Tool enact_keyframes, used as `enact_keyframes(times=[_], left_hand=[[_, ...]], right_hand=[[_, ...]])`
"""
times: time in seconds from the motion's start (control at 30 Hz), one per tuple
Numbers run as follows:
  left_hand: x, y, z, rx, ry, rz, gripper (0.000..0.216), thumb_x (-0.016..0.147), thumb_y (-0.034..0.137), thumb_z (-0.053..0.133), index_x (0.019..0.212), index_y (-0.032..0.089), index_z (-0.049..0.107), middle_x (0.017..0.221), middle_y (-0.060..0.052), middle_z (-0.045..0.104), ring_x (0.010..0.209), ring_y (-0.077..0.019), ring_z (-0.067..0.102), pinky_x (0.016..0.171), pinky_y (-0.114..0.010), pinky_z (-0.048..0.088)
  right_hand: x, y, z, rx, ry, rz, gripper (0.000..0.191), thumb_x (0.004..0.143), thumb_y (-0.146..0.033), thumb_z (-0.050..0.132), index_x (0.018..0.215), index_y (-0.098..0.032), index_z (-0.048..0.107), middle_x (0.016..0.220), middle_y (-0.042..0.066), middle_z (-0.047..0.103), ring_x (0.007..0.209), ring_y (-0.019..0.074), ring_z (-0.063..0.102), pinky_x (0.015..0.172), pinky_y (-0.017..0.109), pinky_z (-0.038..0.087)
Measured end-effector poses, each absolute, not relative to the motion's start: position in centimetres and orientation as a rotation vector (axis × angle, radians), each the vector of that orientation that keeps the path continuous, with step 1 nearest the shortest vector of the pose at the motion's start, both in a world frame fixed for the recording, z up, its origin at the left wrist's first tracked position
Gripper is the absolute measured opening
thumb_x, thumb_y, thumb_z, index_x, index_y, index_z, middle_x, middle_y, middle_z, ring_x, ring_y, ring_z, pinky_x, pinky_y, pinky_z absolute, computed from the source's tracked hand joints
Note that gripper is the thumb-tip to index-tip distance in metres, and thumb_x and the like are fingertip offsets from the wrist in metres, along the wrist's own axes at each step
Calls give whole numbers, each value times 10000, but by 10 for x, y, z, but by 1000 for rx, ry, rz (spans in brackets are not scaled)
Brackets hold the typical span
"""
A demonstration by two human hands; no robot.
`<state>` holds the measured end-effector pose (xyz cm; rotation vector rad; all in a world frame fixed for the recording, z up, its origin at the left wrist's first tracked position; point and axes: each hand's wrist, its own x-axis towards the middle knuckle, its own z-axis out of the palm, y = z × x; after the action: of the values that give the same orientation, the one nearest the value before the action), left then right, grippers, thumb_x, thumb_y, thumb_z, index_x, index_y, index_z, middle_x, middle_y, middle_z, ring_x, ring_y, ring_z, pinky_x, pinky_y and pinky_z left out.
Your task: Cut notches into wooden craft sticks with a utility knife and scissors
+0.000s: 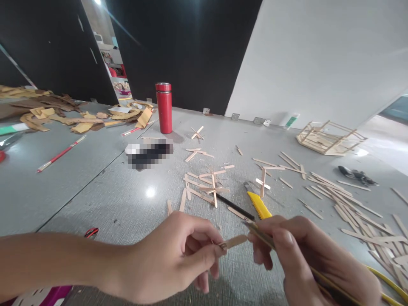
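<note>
My left hand [188, 259] pinches a short wooden craft stick [236, 242] between thumb and fingertips. Something small and dark sits at the pinched end, too little to make out. Close to the stick's free end, my right hand [306, 259] is closed around a slim, pointed, dark-and-brass tool [266, 238]; its exact kind is unclear. Just beyond the right fingers lies a yellow box cutter [259, 205]. A thin black rod [234, 205] and a loose craft stick [237, 213] lie beside it. Small crossed-stick pieces [214, 190] stand past my hands.
Many loose craft sticks [360, 216] spread on the right, below a stick-built frame [331, 138]. A red flask [164, 108] stands near the black panel [185, 51]. Torn cardboard [86, 121] and a red brush [62, 154] lie left. A yellow loop [390, 282] shows lower right.
</note>
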<state>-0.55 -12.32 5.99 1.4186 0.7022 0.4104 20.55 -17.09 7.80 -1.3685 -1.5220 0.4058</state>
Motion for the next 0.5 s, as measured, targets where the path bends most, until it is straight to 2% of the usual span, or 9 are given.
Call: enact_keyframes(times=[0.07, 0.13, 0.27, 0.4, 0.5], left_hand=[[-8, -115, 51, 1795, 740, 280, 220, 1023, 245, 574, 884, 162, 722, 810, -39, 694, 768, -169, 658, 732, -296, 529], [-9, -107, 37, 2185, 753, 348, 141, 971, 149, 627, 877, 159, 730, 957, -78, 681, 950, -223, 635, 865, -361, 508], [-7, -93, 10, 2327, 735, 426, 165, 971, 88, 617, 914, 184, 738, 894, -47, 682, 916, -219, 615, 876, -367, 480], [0, -86, -2, 2285, 788, 465, 122, 945, 80, 641, 901, 174, 703, 861, -38, 679, 882, -215, 624, 821, -342, 485], [3, -86, -4, 2245, 854, 487, 94, 942, 98, 622, 984, 157, 682, 891, -48, 674, 816, -198, 623, 733, -321, 476]], right_hand=[[213, -159, 71, -1416, -1567, 466, 387, 1047, -450, 584, 720, -250, 635, 563, -10, 626, 487, 129, 556, 465, 248, 434], [220, -147, 60, -1421, -1625, 683, 421, 1053, -470, 573, 708, -231, 614, 538, -15, 616, 462, 112, 533, 443, 233, 415], [224, -131, 38, -1462, -1591, 1109, 408, 1058, -516, 553, 808, -201, 616, 577, -12, 655, 470, 105, 557, 469, 229, 449], [221, -130, 24, -1498, -1635, 1150, 429, 1061, -499, 553, 750, -203, 562, 573, -20, 631, 487, 106, 559, 489, 242, 445], [222, -131, 17, -1489, -1665, 1146, 417, 1062, -481, 561, 746, -210, 536, 579, -34, 605, 504, 106, 540, 500, 247, 431]])
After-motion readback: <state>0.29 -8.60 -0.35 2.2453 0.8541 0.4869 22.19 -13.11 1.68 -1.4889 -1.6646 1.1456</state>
